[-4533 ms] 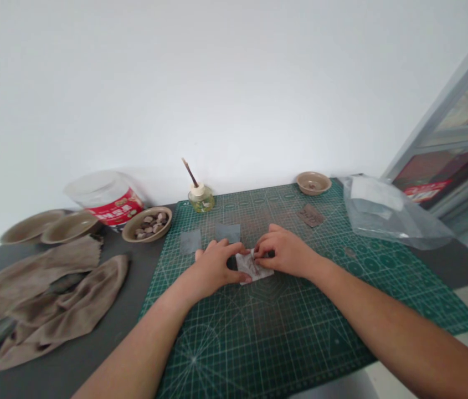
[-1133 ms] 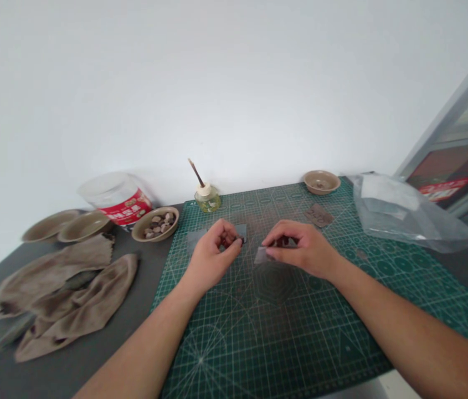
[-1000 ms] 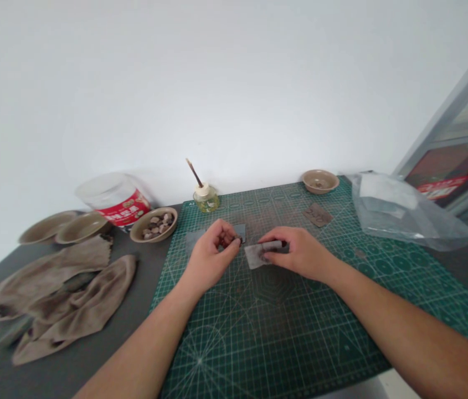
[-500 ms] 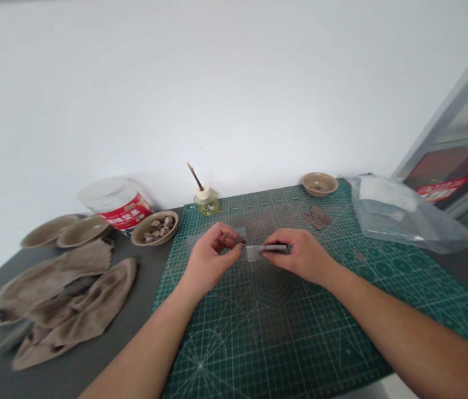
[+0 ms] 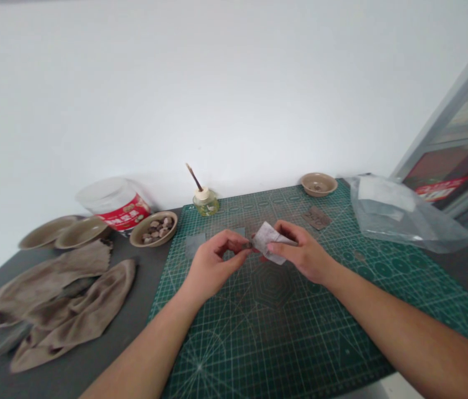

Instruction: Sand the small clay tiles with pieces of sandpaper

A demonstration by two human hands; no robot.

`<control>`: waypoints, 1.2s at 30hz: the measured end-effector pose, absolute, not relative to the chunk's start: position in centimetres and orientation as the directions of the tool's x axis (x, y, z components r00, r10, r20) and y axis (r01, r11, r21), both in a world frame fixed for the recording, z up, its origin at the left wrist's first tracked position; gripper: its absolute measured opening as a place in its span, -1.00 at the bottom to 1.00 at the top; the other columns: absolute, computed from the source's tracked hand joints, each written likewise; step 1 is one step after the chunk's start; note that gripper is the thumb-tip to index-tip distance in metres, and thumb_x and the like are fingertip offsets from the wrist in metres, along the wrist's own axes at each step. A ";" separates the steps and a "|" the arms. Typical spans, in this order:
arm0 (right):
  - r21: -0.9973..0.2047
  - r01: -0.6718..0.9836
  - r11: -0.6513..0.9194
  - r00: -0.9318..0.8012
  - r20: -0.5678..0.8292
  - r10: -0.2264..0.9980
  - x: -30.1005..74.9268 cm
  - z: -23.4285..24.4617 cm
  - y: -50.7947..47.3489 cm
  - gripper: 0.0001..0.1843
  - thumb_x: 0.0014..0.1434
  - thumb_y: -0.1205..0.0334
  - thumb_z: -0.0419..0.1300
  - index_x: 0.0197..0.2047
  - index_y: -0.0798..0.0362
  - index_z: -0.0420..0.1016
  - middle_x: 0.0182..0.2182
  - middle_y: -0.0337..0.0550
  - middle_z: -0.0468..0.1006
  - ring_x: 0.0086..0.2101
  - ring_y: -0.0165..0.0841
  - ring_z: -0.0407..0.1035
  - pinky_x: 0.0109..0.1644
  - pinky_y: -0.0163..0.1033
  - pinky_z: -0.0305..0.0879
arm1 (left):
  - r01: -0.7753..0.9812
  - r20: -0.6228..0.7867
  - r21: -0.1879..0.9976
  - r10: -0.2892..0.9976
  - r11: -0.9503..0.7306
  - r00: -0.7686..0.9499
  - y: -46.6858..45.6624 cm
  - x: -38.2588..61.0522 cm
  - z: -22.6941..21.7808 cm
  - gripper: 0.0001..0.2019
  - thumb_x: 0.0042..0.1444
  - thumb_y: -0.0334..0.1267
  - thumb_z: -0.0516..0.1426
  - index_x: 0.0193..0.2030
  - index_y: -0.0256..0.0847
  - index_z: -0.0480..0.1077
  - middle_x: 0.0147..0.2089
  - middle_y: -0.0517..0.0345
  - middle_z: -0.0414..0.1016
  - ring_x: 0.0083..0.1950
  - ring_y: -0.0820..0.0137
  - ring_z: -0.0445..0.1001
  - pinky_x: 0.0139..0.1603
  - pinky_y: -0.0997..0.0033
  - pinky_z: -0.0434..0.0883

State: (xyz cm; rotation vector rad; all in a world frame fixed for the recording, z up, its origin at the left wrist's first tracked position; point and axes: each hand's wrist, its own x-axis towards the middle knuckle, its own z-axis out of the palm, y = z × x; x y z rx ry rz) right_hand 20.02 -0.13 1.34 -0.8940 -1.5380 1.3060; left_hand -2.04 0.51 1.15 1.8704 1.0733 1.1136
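Observation:
Over the green cutting mat (image 5: 234, 343), my left hand (image 5: 217, 257) pinches a small dark piece (image 5: 250, 245) between thumb and fingertips. Its kind is too small to make out. My right hand (image 5: 302, 249) grips a folded sheet of sandpaper (image 5: 273, 243), pale grey on the side that faces me. The sheet's left edge meets the small piece or lies right beside it. Behind my left hand, grey sheets (image 5: 195, 245) lie flat on the mat. Further back to the right is a brown sandpaper piece (image 5: 317, 218) with handwritten marks.
A bowl of small stone-like lumps (image 5: 154, 229), a red-labelled plastic jar (image 5: 117, 205) and two stacked-looking bowls (image 5: 46, 233) stand left. Brown cloths (image 5: 80, 327) lie before them. A glass bottle with a brush (image 5: 206, 202), another bowl (image 5: 319, 184) and a plastic bag (image 5: 400, 216) sit behind.
My right hand has turned the sandpaper from nearly edge-on so that its pale face shows, tilted. My left hand has shifted slightly right, still pinching the small piece.

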 end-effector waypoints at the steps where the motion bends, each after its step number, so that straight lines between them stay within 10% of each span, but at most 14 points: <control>1: -0.985 -0.070 0.158 -0.376 0.173 0.910 19.8 1.3 -0.2 -0.83 0.12 0.19 0.27 -0.32 0.04 0.34 -0.33 -0.24 0.49 -0.36 -0.38 0.34 -0.30 -0.31 0.23 | 0.314 0.313 0.858 0.898 -0.407 0.308 0.4 -2.0 1.0 -0.88 0.10 -0.31 0.26 -0.21 -0.20 0.49 -0.29 0.14 0.53 -0.27 0.40 0.48 -0.21 0.41 0.41; 22: -0.971 -0.084 0.226 -0.351 0.241 0.905 19.5 1.1 -0.2 -0.75 0.14 0.26 0.25 -0.10 0.00 0.35 -0.02 -0.11 0.51 -0.14 -0.29 0.44 -0.07 -0.15 0.39 | 0.347 0.246 0.876 0.930 -0.334 0.274 0.1 -1.4 1.1 -0.88 0.08 -0.29 0.23 -0.25 -0.19 0.39 -0.40 0.23 0.43 -0.37 0.44 0.42 -0.32 0.46 0.36; 36: -0.921 0.137 0.366 -0.338 0.304 0.891 19.3 1.1 -0.7 -0.66 0.18 0.29 0.20 0.04 -0.03 0.39 -0.18 -0.18 0.55 -0.20 -0.32 0.46 -0.10 -0.24 0.36 | 0.413 0.255 0.849 0.940 -0.330 0.226 0.0 -1.2 1.2 -0.90 0.04 -0.30 0.23 -0.28 -0.20 0.43 -0.40 0.20 0.50 -0.38 0.42 0.46 -0.35 0.46 0.37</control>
